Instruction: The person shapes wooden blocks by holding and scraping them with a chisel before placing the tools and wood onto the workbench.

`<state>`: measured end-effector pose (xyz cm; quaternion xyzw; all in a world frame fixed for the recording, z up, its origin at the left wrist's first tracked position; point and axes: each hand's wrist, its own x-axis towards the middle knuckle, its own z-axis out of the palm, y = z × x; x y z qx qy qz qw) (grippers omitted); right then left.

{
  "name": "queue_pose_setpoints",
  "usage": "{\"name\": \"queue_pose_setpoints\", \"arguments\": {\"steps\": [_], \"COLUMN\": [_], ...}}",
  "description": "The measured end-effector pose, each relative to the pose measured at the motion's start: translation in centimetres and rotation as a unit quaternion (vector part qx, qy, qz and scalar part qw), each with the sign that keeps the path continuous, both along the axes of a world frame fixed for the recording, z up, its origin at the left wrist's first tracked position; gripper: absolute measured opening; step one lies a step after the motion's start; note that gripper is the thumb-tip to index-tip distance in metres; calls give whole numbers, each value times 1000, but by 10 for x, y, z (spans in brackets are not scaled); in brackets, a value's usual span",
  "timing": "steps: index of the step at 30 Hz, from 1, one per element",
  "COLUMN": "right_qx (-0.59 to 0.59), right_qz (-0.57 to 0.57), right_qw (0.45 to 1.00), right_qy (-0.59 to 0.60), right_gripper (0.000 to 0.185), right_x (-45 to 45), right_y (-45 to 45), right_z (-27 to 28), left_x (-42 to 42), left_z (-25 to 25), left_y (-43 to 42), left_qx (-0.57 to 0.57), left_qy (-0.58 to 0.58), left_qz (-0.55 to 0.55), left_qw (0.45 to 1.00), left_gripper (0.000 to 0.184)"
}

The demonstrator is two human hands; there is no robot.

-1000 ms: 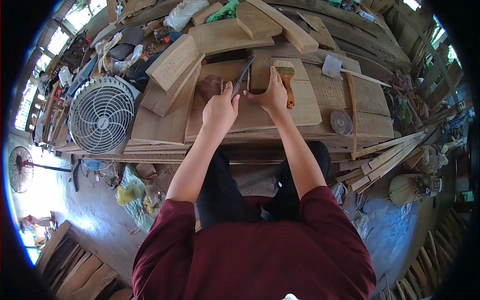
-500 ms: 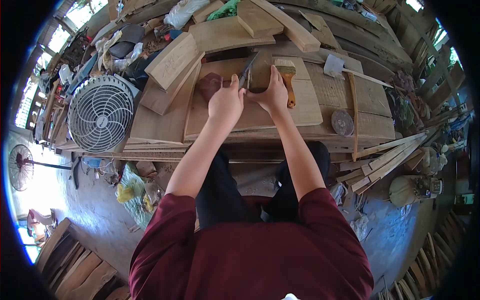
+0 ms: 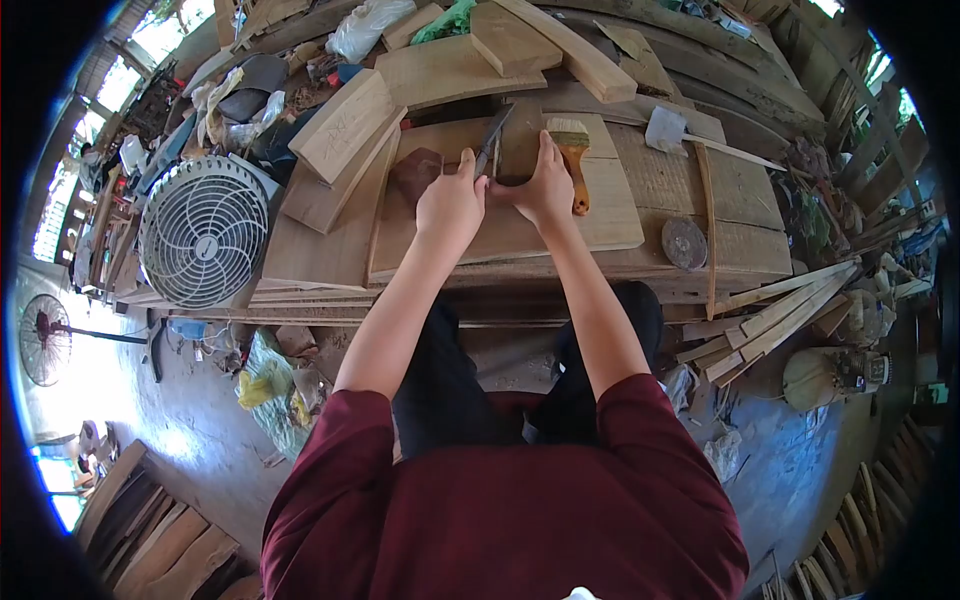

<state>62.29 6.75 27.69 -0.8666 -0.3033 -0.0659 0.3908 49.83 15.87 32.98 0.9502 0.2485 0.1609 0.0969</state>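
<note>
My left hand (image 3: 450, 208) is closed around a long dark narrow tool (image 3: 492, 135), whose far end points away over the flat board (image 3: 610, 225). On that board, my right hand (image 3: 542, 190) grips a dark brown wooden block (image 3: 521, 145), thumb toward the tool and fingers at the block's right side. The tool lies along the block's left edge; the exact contact is hidden. A paintbrush with an orange-brown handle (image 3: 579, 185) rests just right of my right hand. Left of my left hand lies a reddish-brown flat piece (image 3: 418, 172).
A round fan (image 3: 205, 232) stands at the left beside stacked boards (image 3: 325, 235). Wood blocks (image 3: 345, 125) lie farther back. On the right are a round disc (image 3: 684, 243), a thin strip (image 3: 708, 220) and a bundle of wood strips (image 3: 780, 320).
My left hand has moved slightly right and closer to my right hand, with the tool shifting along the block's edge. My right hand stays nearly in place.
</note>
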Motion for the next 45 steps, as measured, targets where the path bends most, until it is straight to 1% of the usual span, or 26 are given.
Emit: {"name": "queue_pose_setpoints", "arguments": {"steps": [2,4,7,10,12,14,17,19,22,23,25,27,29,31,34,38,40,41,43,44,45], "right_qx": [-5,-9,7,12,16,11,3,0,9,1,-10,23,13,4,16,23,21,20,20,9,-2], "right_qz": [0,-3,13,8,-6,-5,-2,-1,-2,-3,-4,-11,-8,-7,-4,-6,-4,-9,-11,-11,-11], "right_qw": [1000,1000,1000,1000,1000,1000,1000,1000,1000,1000,1000,999,1000,1000,1000,1000,1000,1000,1000,1000,1000], "right_qy": [3,4,15,2,-22,-15,0,8,10,0,-5,-29,-23,-21,1,-3,-11,1,17,10,1], "right_gripper": [118,118,119,120,120,120,121,122,119,120,122,122,123,123,119,117,117,118,118,122,125], "right_x": [-1,-1,1,0,0,0,0,0,0,1,0,1,1,2,1,3,-1,0,-1,0,1], "right_y": [-1,-1,-2,-1,0,-1,-2,-2,-3,-3,-2,0,-1,-1,-3,-1,-4,-3,-3,-3,-2], "right_z": [2,2,1,-3,-3,-3,0,2,3,3,-2,-5,-7,-5,-1,-1,-3,0,0,-1,-1], "left_x": [-9,-23,-28,6,13,11,-8,-20,-22,-10,16,20,14,-3,-24,0,25,25,16,7,-5], "left_z": [1,8,9,-2,-10,-12,-2,2,4,-1,-15,-20,-18,-9,-1,-10,-23,-26,-13,-8,-1], "left_y": [-5,-13,-13,0,-3,-3,-9,-13,-13,-7,7,0,-4,-11,-17,-1,10,12,8,4,-4], "left_qx": [-7,-18,-5,3,-14,-28,-41,-25,-21,-21,12,1,-8,-22,-23,-12,-10,-9,-28,-27,-30], "left_qy": [6,40,56,22,12,1,20,59,73,71,-4,1,3,48,65,56,-22,-22,0,0,31], "left_qz": [6,8,10,8,14,20,21,11,11,10,-13,1,15,11,13,3,-16,-14,-17,-15,-4], "left_qw": [1000,999,998,1000,1000,999,999,998,997,997,1000,1000,1000,999,998,998,1000,1000,999,1000,999], "left_gripper": [46,48,48,48,47,47,47,48,49,49,48,48,48,49,50,50,49,49,49,49,49]}}
